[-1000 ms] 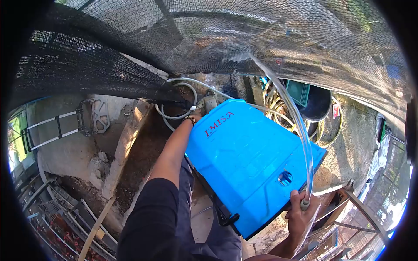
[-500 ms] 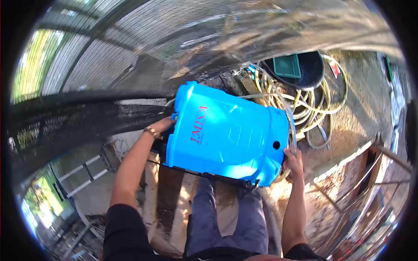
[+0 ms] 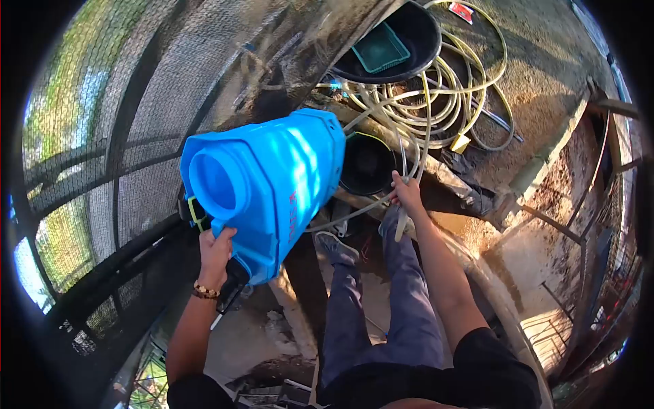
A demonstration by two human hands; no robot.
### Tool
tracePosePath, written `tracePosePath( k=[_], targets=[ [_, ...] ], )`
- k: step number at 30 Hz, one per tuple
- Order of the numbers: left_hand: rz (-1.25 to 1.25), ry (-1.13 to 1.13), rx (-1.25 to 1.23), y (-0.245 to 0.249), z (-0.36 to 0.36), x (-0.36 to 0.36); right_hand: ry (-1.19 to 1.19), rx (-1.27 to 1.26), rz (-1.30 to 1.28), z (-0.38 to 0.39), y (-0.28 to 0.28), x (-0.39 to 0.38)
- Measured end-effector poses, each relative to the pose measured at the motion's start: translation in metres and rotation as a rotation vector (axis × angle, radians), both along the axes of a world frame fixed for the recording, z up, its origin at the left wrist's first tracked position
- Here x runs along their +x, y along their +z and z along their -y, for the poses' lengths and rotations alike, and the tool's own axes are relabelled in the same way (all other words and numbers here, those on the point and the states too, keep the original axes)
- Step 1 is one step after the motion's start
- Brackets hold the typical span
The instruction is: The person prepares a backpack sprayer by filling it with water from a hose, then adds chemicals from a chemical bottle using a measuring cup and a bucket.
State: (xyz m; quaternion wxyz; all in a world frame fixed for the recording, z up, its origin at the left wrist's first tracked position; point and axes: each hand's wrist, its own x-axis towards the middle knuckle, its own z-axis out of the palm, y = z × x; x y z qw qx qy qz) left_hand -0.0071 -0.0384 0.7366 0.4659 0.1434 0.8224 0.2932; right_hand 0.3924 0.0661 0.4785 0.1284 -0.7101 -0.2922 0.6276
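A blue backpack sprayer tank (image 3: 300, 163) with red lettering is tilted on the left, its round filling mouth (image 3: 216, 183) uncovered and turned towards me. My left hand (image 3: 216, 255) is closed on a blue lug at the tank's edge just below that mouth. A black fitting (image 3: 235, 283) juts from the tank beside my left wrist. My right hand (image 3: 407, 194) is closed around a pale hose (image 3: 424, 153), apart from the tank. Just left of my right hand is a round black bucket (image 3: 368, 163), partly hidden behind the tank.
Coiled pale hose (image 3: 470, 102) lies on the ground ahead, near a large black tub (image 3: 422, 41) with a green basket (image 3: 381, 49) in it. Dark netting (image 3: 88, 157) walls off the left. Wooden beams (image 3: 470, 191) edge the ground, and metal bars (image 3: 613, 105) stand at right.
The tank has swung left and turned, so its mouth now shows. My right hand has let go of it and holds the hose. The black bucket has come into view.
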Motion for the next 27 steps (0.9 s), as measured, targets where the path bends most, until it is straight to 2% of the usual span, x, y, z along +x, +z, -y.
tracePosePath(
  k=[6,9,12,13,16,17,20,21,24,26,27],
  targets=[
    [-0.268,0.057,-0.024,-0.05,-0.044,0.009,-0.01,0.014,-0.003,0.031,0.016,0.018],
    [-0.394,0.02,0.063,-0.088,-0.055,0.001,-0.067,-0.006,-0.054,0.045,0.031,0.032],
    [-0.433,-0.017,0.035,-0.126,-0.066,-0.004,-0.117,-0.04,-0.091,0.051,0.038,0.048],
    [-0.505,-0.058,0.132,-0.135,-0.07,0.003,-0.124,-0.054,-0.096,0.05,0.038,0.056],
    [-0.79,-0.225,0.002,-0.191,-0.066,-0.016,-0.146,-0.071,-0.1,0.049,0.033,0.077],
    [-0.809,-0.223,-0.088,-0.215,-0.066,-0.027,-0.15,-0.069,-0.101,0.047,0.031,0.081],
    [-0.843,-0.224,-0.139,-0.183,-0.104,0.042,-0.157,-0.102,-0.081,0.043,0.029,0.09],
    [-0.873,-0.223,-0.126,-0.221,-0.095,0.019,-0.164,-0.115,-0.081,0.044,0.029,0.091],
    [-0.766,-0.196,-0.086,-0.208,-0.116,0.056,-0.153,-0.146,-0.065,0.046,0.027,0.095],
    [-0.831,-0.222,-0.049,-0.249,-0.104,0.038,-0.114,-0.165,-0.049,0.048,0.024,0.095],
    [-0.804,-0.263,-0.064,-0.223,-0.115,0.064,-0.117,-0.174,-0.036,0.047,0.024,0.093]
  ],
)
